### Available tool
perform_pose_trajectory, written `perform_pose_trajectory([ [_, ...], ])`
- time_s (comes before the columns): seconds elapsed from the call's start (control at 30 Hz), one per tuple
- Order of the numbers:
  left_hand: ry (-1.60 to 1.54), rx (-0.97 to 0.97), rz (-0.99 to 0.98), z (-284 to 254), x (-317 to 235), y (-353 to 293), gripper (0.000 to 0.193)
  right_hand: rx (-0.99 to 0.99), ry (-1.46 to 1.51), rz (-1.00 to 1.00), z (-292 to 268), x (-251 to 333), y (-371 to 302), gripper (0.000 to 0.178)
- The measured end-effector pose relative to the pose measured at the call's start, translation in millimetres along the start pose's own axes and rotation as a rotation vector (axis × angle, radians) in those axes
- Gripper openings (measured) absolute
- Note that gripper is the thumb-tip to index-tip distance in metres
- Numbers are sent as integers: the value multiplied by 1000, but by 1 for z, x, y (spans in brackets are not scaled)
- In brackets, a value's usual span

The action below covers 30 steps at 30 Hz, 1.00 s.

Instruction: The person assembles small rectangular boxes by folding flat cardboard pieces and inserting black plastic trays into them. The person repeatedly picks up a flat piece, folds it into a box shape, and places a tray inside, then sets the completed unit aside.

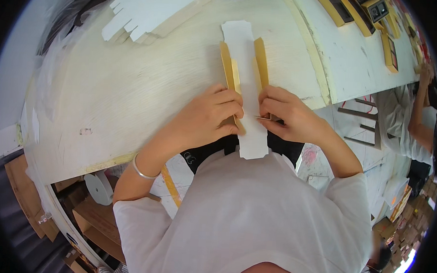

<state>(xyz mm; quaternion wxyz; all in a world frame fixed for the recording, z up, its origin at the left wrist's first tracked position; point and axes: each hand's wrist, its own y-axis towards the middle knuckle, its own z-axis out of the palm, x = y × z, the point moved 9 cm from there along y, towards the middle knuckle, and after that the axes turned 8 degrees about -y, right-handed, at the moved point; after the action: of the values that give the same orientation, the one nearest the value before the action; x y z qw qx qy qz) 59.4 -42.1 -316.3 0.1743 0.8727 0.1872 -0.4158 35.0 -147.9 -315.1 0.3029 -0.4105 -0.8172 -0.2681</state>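
A long cardboard box blank [249, 84] lies at the table's near edge, its lower end reaching past the edge toward my shirt. Its inner face is white, and its two long side walls stand up, showing gold. My left hand [213, 113] is closed on the left side wall, fingers curled over it near its lower end. On the opposite wall, my right hand [291, 114] pinches the lower end, where a small end flap sticks inward between thumb and fingers. The upper end of the blank lies flat.
A stack of flat white blanks [158, 12] lies at the far left of the table [132, 93]. Several gold boxes with dark insides [334, 9] sit at the far right. Another person's arm [418, 123] shows at the right. Cardboard boxes [98, 219] stand under the table.
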Motion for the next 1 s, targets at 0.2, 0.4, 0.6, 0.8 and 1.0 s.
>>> perform_pose_trajectory([
  [0.2,95,-259,-56,3,-9,6,18,17,6,145,8,4,1,23],
  [0.4,46,-273,-84,13,-7,-3,14,-14,-299,-31,4,23,-17,27],
  [0.6,-388,-125,-128,8,-1,1,32,-207,-185,-210,0,13,-26,25],
  [0.8,-291,-261,-173,12,-3,-3,32,-292,189,82,0,1,-18,21],
  [1.0,-388,-457,-158,6,0,-6,27,-448,-107,-71,-4,17,-25,20],
])
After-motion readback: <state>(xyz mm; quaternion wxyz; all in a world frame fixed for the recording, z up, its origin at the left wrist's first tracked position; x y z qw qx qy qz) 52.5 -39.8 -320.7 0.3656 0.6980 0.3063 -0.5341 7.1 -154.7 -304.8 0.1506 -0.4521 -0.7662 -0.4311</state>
